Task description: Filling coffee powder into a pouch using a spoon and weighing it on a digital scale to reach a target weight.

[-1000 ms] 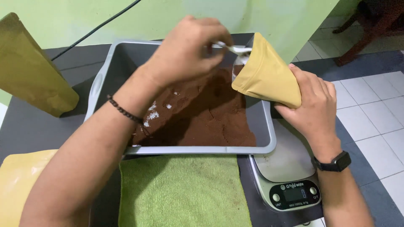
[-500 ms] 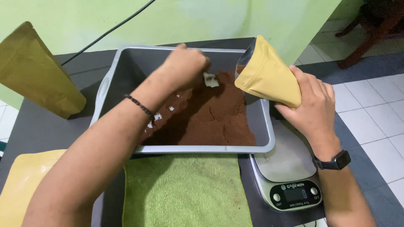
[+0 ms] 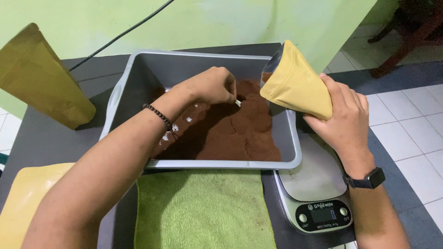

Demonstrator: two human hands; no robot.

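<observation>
Head view: left hand (image 3: 210, 86) pinches a small white scoop (image 3: 237, 103), tip down in brown powder (image 3: 230, 131) filling the grey plastic tub (image 3: 203, 62). Right hand (image 3: 344, 117) clasps a tilted yellow pouch (image 3: 297, 83), mouth just right of the scoop, above the tub's rim.

Soft, even daylight fills the frame and looks brightest on the white floor tiles (image 3: 406, 120) at right, casting only faint shadows inside the grey tub (image 3: 203, 64), while focus is fairly sharp at centre and slightly softer toward the lower left corner.
</observation>
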